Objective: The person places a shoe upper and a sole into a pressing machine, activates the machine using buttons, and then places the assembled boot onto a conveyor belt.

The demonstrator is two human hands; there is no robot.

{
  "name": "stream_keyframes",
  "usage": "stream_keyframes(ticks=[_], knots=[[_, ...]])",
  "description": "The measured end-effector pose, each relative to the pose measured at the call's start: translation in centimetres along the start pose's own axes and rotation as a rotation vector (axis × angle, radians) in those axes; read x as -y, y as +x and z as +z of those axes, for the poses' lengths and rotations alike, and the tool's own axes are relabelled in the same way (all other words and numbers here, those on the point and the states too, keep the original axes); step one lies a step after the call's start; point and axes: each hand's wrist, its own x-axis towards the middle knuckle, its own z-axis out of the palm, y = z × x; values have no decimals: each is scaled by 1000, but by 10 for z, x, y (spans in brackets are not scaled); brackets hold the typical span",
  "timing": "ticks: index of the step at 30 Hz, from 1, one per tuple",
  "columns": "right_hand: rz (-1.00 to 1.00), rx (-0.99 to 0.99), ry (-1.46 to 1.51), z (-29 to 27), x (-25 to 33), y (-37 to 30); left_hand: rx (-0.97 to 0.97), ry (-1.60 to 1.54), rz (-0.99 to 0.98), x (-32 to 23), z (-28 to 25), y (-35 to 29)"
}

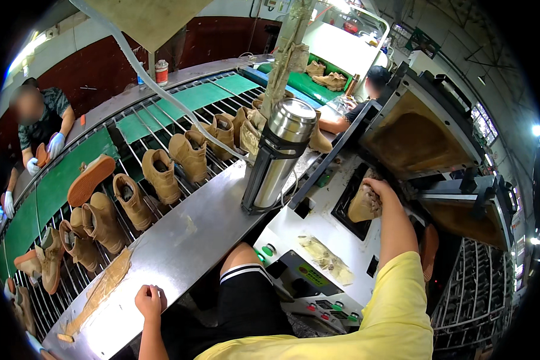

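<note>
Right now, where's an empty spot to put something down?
On the metal counter, between the silver flask and the brown strip. Also the far green panel, behind the shoes, though a hose crosses it. The rack's near side is crowded with shoes; at the machine, the right hand grips a tan shoe.

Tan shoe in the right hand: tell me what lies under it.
Under the tan shoe, held by the right hand, a black area of the white machine shows. The part directly beneath is covered, so I cannot tell whether they touch.
</note>
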Motion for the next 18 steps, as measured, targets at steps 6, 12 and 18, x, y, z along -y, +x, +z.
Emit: stream_keyframes(ticks=[6, 12, 18], knots=[[-39, -138, -139, 13, 2, -40, -27, 46, 30, -2, 1, 0], [-377, -395, 133, 2, -57, -126, -88, 152, -48, -19, 11, -5], [-484, -671, 4, -45, -246, -155, 335, -303, 124, -93, 95, -77]])
